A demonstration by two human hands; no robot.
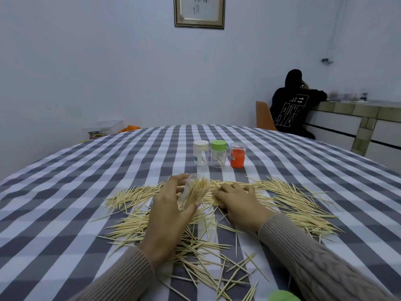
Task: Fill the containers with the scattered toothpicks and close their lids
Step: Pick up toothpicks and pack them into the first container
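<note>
A: Left hand (pixel 168 205)?
B: Curled round a clear container (pixel 193 190), tilted, mouth toward the far side, partly filled with toothpicks; lifted just above the heap.

A: Right hand (pixel 236 202)?
B: Palm down on the scattered toothpicks (pixel 288 200), just right of the container, fingers bent onto the sticks. Unclear whether any are pinched.

A: Spread of the sticks?
B: Across the checked cloth of the desk (pixel 65 192), under and around both hands, thicker to the right and toward the near edge.

A: Other containers?
B: Three upright in a row beyond the hands, well apart from them: white-lidded container (pixel 200 153), green-lidded container (pixel 218 153), orange container (pixel 237 155). A few sticks visible inside the first two.

A: Near edge?
B: Loose green lid (pixel 282 296), bottom right, beside the right sleeve.
</note>
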